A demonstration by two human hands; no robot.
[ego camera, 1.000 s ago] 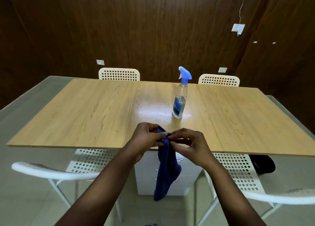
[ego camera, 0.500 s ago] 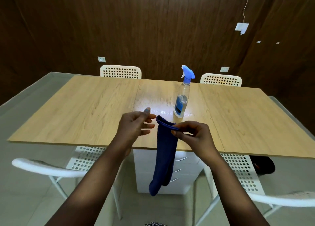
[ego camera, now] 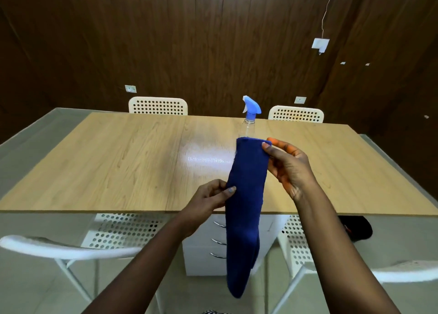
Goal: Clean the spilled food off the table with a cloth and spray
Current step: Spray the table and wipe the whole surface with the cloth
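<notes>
Dark blue cloth [ego camera: 246, 195] hanging lengthwise at frame centre, above the near edge of the wooden bench [ego camera: 118, 162]. Top corner pinched by right hand [ego camera: 288, 166] fingers [ego camera: 267, 147]; left edge pinched mid-length by left hand [ego camera: 211, 200] fingers. Spray bottle [ego camera: 250, 117] upright behind the cloth, upper centre, lower body hidden.

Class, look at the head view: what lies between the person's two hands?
In the head view, the blue cloth hangs between them: the right hand pinches its top corner, the left hand its left edge.

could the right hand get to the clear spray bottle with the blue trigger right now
Probably not right away: the right hand pinches the top of the dark blue cloth, which hangs in front of the clear spray bottle with the blue trigger.
</notes>
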